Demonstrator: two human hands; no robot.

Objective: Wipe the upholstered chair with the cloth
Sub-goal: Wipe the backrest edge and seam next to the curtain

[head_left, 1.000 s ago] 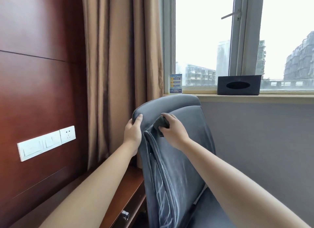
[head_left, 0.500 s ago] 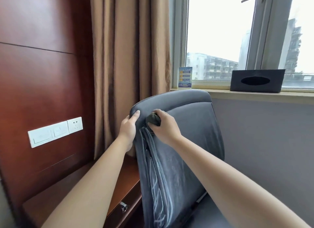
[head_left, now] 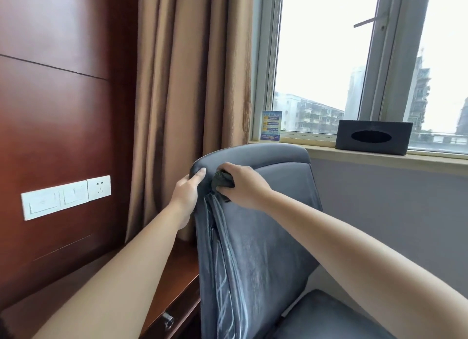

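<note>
Grey upholstered chair [head_left: 255,240] before tan curtain [head_left: 187,85]; left hand [head_left: 188,190] grips backrest corner, right hand [head_left: 244,185] pinching dark crumpled cloth [head_left: 222,180] at 12 o'clock.

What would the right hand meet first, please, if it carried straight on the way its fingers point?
Probably the left hand: the right hand, holding the cloth, points leftward along the chair back's top edge. Depth is uncertain.
</note>
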